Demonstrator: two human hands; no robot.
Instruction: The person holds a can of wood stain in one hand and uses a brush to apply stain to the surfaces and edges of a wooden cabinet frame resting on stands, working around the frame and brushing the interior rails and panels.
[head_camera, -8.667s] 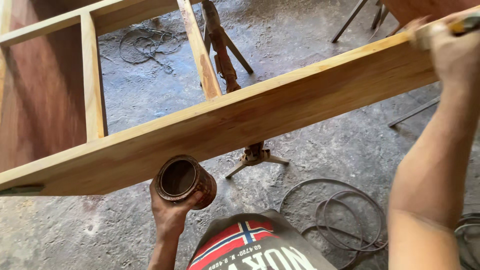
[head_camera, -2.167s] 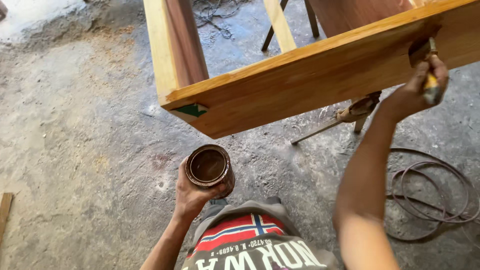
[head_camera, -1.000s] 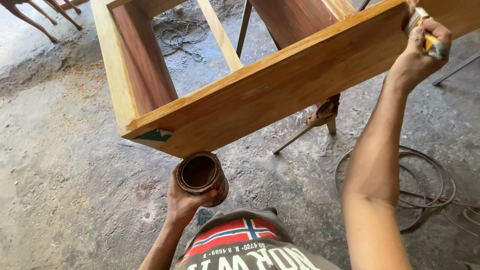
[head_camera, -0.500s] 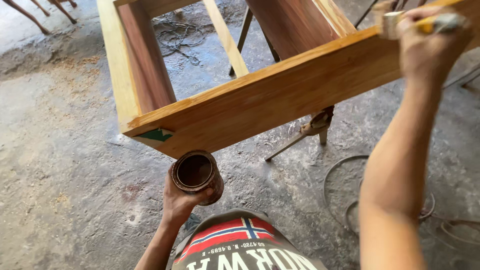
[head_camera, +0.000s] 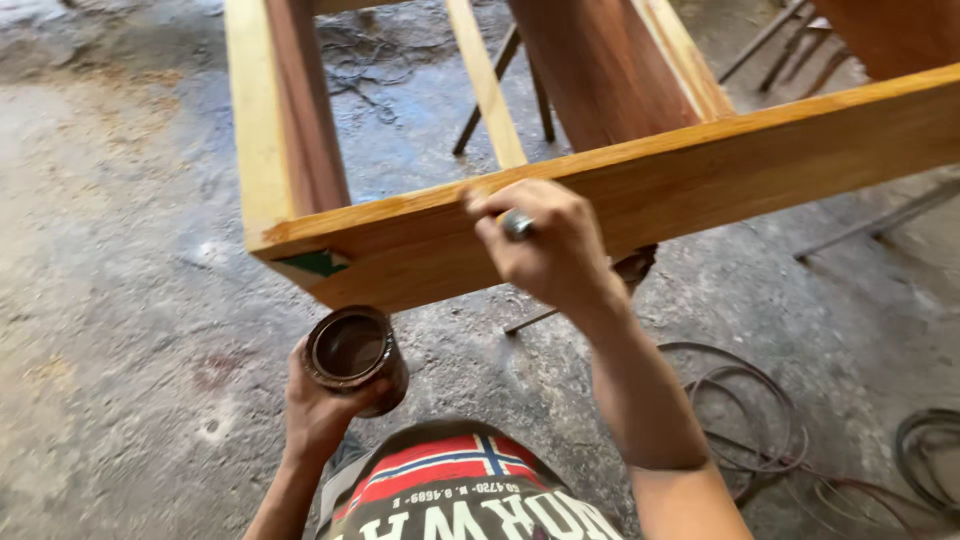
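Your right hand (head_camera: 545, 245) has come down from the frame's far end to its near rail, fingers pinched on a brush (head_camera: 517, 224) against the wood frame (head_camera: 760, 165). Your left hand (head_camera: 320, 410) still grips the can (head_camera: 352, 352) below the corner. Dusty concrete floor (head_camera: 120, 300); cables (head_camera: 745, 420) coil at right.

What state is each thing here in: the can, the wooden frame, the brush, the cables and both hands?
Can: open, no lid, dark liquid inside, held upright.
Wooden frame: raised off the floor, front rail glossy.
Brush: mostly hidden in the fist, only its metal band shows.
Left hand: closed around the can.
Right hand: closed on the brush, against the front rail.
Cables: coiled loose on the floor.
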